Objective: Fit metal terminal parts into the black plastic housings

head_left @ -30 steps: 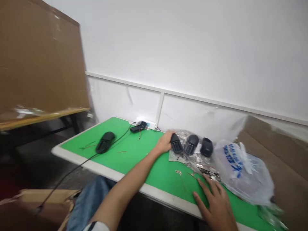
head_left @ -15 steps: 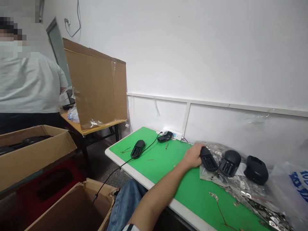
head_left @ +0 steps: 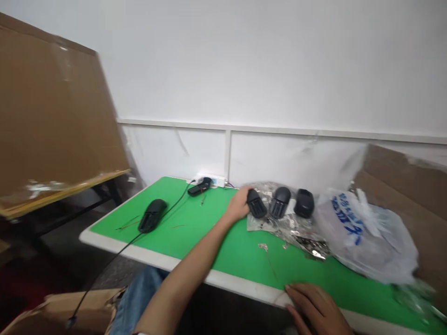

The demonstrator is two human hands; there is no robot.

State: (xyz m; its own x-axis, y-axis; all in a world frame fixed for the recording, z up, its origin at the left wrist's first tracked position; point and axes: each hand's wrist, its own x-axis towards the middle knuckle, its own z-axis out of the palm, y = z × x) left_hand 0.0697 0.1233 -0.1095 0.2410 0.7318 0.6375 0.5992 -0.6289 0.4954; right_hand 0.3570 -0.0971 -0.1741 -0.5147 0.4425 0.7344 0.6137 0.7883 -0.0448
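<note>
The left hand (head_left: 238,206) reaches across the green bench (head_left: 244,265) to the nearest of three black shells, its fingers (head_left: 247,194) together against the shell's end. Whether they are clamped on it I cannot tell. That shell (head_left: 256,204) sits beside a second, slotted shell (head_left: 280,202), with a third shell (head_left: 303,203) just past it, all on a clear bag of metal scraps (head_left: 279,228). The right hand (head_left: 314,311) rests at the bench's near edge, fingers (head_left: 296,293) loosely apart and holding nothing. A thin wire (head_left: 267,256) lies between the hands. To the right sits a white bag (head_left: 366,232) with blue print. Farther left lie a black corded mouse (head_left: 152,215) and a black handset (head_left: 199,186) by a power strip (head_left: 213,180)
</note>
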